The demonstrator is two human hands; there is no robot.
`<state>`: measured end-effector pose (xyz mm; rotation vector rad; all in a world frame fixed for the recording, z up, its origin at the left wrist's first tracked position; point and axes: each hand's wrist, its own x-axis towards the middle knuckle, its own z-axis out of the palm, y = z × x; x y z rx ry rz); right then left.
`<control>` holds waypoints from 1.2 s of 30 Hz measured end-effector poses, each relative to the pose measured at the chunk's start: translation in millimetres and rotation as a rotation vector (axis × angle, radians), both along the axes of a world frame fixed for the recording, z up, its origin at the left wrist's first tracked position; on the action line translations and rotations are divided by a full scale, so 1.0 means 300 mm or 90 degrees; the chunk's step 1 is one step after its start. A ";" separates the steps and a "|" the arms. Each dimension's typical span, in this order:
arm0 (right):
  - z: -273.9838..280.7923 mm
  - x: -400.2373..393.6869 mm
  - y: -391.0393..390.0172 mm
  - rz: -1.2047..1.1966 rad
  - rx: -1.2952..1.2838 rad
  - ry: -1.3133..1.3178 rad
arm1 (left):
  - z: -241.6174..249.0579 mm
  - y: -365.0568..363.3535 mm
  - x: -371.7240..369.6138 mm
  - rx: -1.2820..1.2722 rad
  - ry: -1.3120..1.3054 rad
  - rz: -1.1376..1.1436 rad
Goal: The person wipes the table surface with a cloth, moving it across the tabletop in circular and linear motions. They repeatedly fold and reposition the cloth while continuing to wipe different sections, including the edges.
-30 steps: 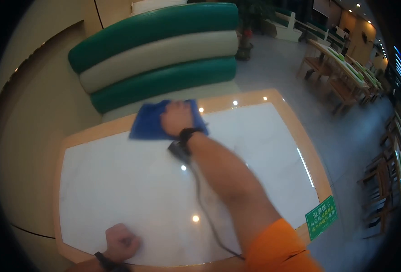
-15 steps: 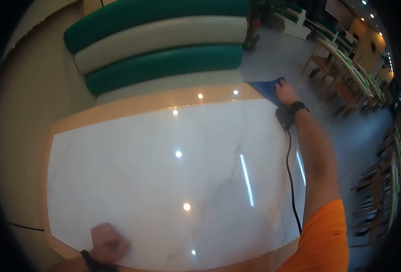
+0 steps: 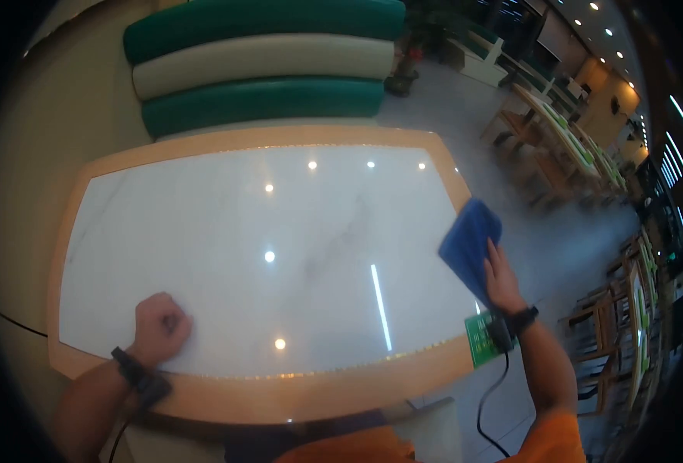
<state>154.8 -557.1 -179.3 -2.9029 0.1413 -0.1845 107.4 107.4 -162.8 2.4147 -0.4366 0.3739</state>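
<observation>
My right hand [image 3: 502, 279] rests on a blue cloth [image 3: 469, 245] at the right edge of the table, its fingers laid along the cloth. The cloth overhangs the wooden rim there. My left hand [image 3: 160, 328] is a closed fist on the white marble-patterned tabletop [image 3: 226, 216], near its front left; nothing shows in it. Each wrist wears a black strap with a small dark device and a cable. Just below my right wrist, a green card with white print [image 3: 478, 341] lies at the table's front right corner.
Behind the table stands a green and cream padded bench [image 3: 260, 58]. A wall [image 3: 29, 208] is at the left. Farther right are wooden tables and chairs [image 3: 550, 166]. A potted plant [image 3: 402, 77] stands beyond the bench.
My right hand and the cloth have moved from the far right corner nearer along the right edge. The green card has come into view. My left fist appears farther up in the view.
</observation>
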 end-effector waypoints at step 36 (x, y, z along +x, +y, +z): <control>-0.070 1.053 0.254 0.176 0.045 -0.092 | 0.030 -0.027 0.022 0.057 -0.004 -0.036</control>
